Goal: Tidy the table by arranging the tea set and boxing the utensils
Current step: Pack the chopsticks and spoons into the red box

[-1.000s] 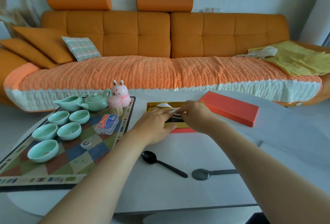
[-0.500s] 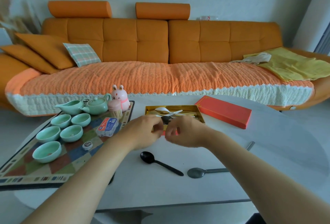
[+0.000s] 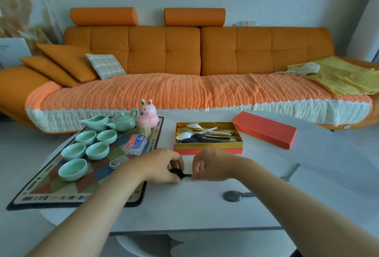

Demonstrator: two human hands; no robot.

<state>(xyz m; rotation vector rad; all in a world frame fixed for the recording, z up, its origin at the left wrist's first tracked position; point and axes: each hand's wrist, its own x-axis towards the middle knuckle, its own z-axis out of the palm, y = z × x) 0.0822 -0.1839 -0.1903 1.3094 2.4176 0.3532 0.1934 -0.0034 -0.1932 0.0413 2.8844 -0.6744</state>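
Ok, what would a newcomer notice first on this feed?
Probably the big orange sofa filling the background. Then the left hand and right hand at the centre of the table, gripping a black spoon before the open gold box of spoons. The mint tea set sits on the patterned mat at left.

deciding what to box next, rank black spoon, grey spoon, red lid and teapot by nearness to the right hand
1. black spoon, pinched by the right hand, at its left
2. grey spoon, nearer the person, to the right
3. red lid, back right
4. teapot, back left on the mat
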